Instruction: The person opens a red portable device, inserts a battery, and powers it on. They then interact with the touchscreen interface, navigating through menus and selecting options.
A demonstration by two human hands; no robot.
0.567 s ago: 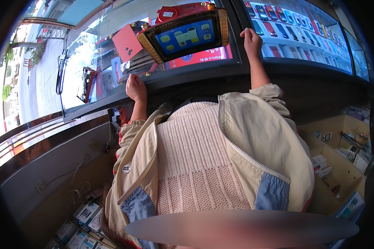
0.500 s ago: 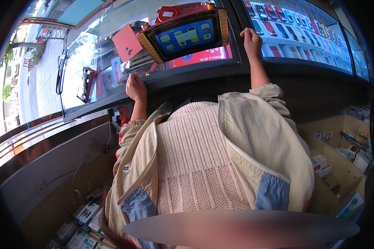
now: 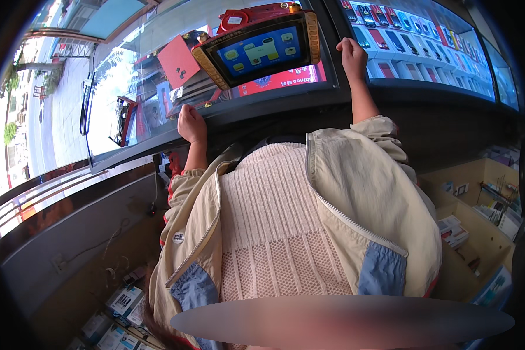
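My left hand [image 3: 191, 123] is curled closed at the near edge of the glass counter [image 3: 216, 112], with nothing showing in its fingers. My right hand [image 3: 353, 57], also closed in a loose fist, rests on the dark frame where two glass cases meet. Between the hands, farther away, a media player with a lit blue screen [image 3: 261, 52] and gold side panels leans on the glass. A round red object [image 3: 235, 20] lies behind it. To its left is a pink-red card [image 3: 179, 63] with several small dark pieces on it.
Rows of boxed phones [image 3: 402, 41] fill the lit case at the right. A black-and-red item [image 3: 122, 121] is at the counter's left. Below right, an open wooden drawer [image 3: 469, 198] holds small goods. Boxes [image 3: 125, 303] are stacked at lower left.
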